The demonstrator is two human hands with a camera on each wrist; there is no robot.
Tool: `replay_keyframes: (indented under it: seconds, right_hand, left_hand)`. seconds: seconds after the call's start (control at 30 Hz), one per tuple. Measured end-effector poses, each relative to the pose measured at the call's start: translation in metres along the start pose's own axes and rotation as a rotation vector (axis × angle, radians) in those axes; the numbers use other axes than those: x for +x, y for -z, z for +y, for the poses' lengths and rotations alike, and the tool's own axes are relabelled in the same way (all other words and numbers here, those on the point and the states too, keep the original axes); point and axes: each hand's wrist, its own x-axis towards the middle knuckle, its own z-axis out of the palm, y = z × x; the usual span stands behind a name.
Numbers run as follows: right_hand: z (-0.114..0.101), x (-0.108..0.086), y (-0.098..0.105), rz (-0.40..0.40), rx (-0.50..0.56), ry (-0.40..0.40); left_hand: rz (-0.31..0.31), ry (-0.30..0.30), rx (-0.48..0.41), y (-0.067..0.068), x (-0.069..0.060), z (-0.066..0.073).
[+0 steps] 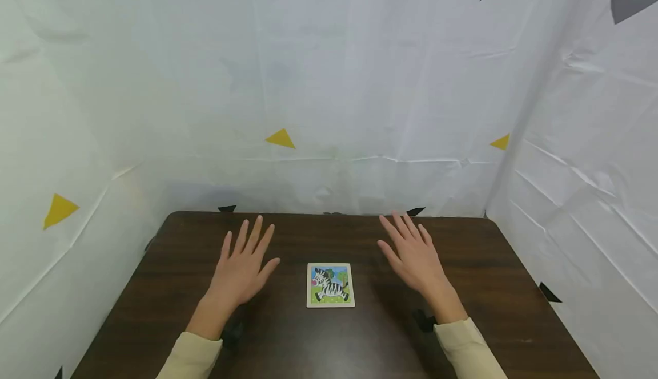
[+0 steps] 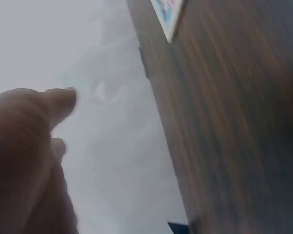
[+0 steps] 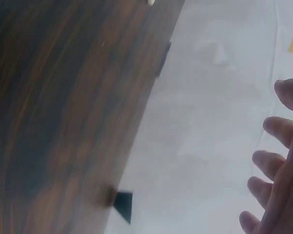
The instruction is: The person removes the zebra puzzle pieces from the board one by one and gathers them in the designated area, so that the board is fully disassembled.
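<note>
A small square picture puzzle board (image 1: 330, 285) with a pale frame and a running zebra on it lies flat on the dark wooden table (image 1: 329, 345). To its left, my left hand (image 1: 240, 273) is held with fingers spread and holds nothing. My right hand (image 1: 415, 256) is on the other side, palm down, its fingers straight and apart, also holding nothing. Neither hand touches the board. In the left wrist view only a corner of the board (image 2: 170, 22) shows at the top, with the left thumb at the left edge.
White sheeting (image 1: 329, 82) with yellow, grey and black triangles surrounds the table at the back and both sides. The table's far edge (image 1: 329, 214) runs close to the back sheet. A dark wrist strap (image 1: 424, 321) sits by the right sleeve.
</note>
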Motion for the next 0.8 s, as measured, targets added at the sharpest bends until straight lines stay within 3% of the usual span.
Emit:
replay_keyframes:
  seconds: [0.1, 0.27, 0.4, 0.53, 0.63, 0.8]
  right_hand:
    - [-0.01, 0.005, -0.007, -0.015, 0.029, 0.057]
    - [-0.034, 0.015, -0.028, -0.129, 0.071, 0.203]
    - [-0.052, 0.025, -0.043, -0.238, 0.058, 0.344]
    - [-0.063, 0.037, -0.05, -0.276, -0.07, 0.47]
    - [-0.069, 0.045, -0.051, -0.301, -0.198, 0.566]
    - [-0.083, 0.047, -0.051, -0.346, -0.35, 0.675]
  left_hand:
    - [-0.105, -0.024, -0.05, 0.0, -0.005, 0.018]
    - [-0.315, -0.099, -0.17, -0.017, -0.012, 0.051]
    - [-0.285, -0.084, -0.157, -0.03, -0.006, 0.061]
    - [-0.231, -0.036, -0.188, -0.041, 0.008, 0.058]
    - [-0.265, -0.012, -0.261, -0.05, 0.014, 0.056]
    - [-0.319, 0.031, -0.349, -0.067, 0.01, 0.053]
